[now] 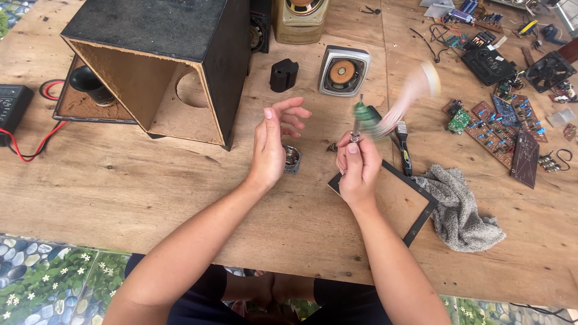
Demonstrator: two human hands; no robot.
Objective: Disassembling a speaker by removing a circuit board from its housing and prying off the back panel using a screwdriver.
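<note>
Nearest the camera, a small metal-tipped part [355,137] is being pinched between the fingertips of the right hand [359,168], which is closed narrowly around it above a flat dark-framed board panel [394,201] lying on the wooden table [120,198]. Just above that hand a green-handled tool [365,115] is being blurred by motion, so it cannot be told exactly how it is being gripped or whether it is touching the part. The left hand [272,141] is being held wide, fingers spread and curled, holding nothing, hovering just beside a small round metal piece [292,158] resting on the table.

To the right, a grey cloth [460,207] is lying against the panel's corner, and a small brush [403,141] is lying just beyond it. Further out, a hollow black speaker box [162,66] is standing open, its round hole empty, with a detached panel carrying a black port tube [90,87] beside it. A small grey speaker [343,71] and a black block [283,75] are lying behind the hands; circuit boards [500,123] are being kept well apart at the far right.

As a judgement, the work is being carried on mid-way: the box is already being shown stripped, while the small part is not yet set down or fitted anywhere.
</note>
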